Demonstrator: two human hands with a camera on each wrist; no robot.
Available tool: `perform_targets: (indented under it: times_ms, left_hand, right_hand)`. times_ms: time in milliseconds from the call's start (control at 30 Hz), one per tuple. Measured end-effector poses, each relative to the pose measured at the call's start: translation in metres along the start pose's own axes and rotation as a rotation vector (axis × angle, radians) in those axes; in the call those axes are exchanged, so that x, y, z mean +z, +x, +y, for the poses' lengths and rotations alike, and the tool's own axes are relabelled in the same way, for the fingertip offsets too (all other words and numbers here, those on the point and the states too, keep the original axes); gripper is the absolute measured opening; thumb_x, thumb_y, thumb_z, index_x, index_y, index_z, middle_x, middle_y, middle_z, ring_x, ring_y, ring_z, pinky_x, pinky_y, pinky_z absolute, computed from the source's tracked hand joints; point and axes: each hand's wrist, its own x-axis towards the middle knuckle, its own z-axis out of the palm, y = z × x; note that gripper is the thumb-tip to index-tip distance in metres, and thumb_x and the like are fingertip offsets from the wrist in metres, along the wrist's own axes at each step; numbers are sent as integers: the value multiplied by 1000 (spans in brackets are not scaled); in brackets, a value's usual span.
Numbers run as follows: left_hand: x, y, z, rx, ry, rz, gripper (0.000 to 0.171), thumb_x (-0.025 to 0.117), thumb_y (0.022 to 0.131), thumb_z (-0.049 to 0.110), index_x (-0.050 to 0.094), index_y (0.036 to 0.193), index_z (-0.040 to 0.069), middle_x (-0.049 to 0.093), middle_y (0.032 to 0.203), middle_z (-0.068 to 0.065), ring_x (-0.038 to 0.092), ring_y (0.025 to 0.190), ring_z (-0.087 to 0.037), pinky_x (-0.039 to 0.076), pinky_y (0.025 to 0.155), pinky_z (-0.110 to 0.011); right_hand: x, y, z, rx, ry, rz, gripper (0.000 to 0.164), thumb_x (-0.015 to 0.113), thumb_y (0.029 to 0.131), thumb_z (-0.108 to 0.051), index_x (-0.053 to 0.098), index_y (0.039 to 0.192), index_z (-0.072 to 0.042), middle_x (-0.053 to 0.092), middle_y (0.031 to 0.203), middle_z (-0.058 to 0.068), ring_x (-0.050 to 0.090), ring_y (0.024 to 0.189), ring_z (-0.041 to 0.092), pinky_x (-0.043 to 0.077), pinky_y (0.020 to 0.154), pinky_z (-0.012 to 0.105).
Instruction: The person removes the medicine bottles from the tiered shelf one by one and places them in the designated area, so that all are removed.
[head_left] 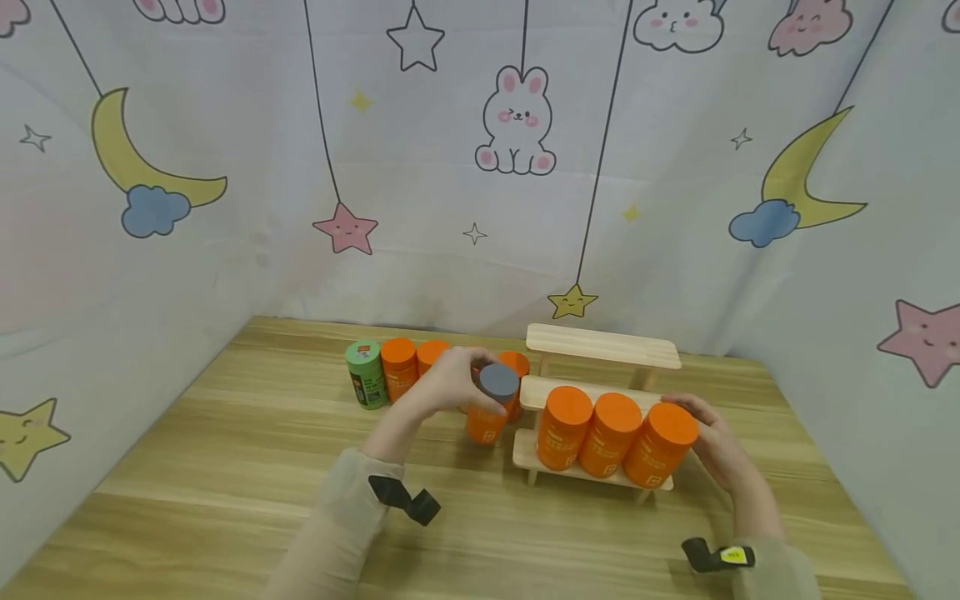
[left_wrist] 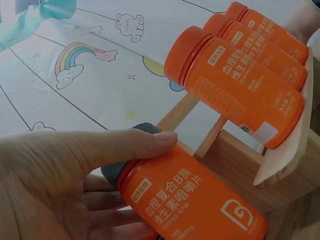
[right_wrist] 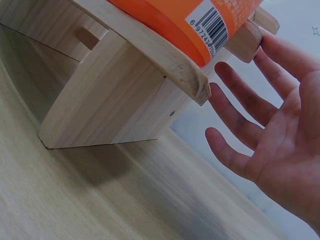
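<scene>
My left hand [head_left: 452, 379] grips an orange supplement bottle [head_left: 486, 427] with a dark grey cap [head_left: 498, 381]. In the left wrist view, the thumb lies across the shoulder of this bottle [left_wrist: 195, 195], which tilts. Three orange-capped bottles stand in a row on the lowest tier of a wooden tiered shelf [head_left: 603, 346]. At the shelf's right end is my right hand [head_left: 716, 446], beside the rightmost bottle [head_left: 662, 446]. Its spread fingers [right_wrist: 245, 95] are at the ends of the boards in the right wrist view; how firmly they touch cannot be told.
Left of the shelf, a green bottle [head_left: 366, 375] and several orange bottles [head_left: 400, 367] stand in a row at the back of the wood-grain table [head_left: 225, 467], partly hidden by my left hand. A printed white curtain [head_left: 450, 167] encloses the back and sides.
</scene>
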Motion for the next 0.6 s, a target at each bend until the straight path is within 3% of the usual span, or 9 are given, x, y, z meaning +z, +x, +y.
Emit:
perform_targets:
  times_ms: [200,600]
  left_hand:
    - [4,0,-6,23,7,-13,60,94,60,17,66,113,7,68,105,-5,60,92,-18,53,80,-30]
    - [12,1,-12,-14,95,-28,59,95,59,16,67,109,7,68,102,-3,60,89,-17,53,78,-29]
  right_hand:
    - [0,0,0,3,3,-9,45,36,102,1,62,120,-31,64,115,-19,57,106,-2,42,88,13]
    - [-1,0,1,1,-7,-6,46,36,101,2,63,120,-31,64,115,-20,57,107,-3,41,88,13]
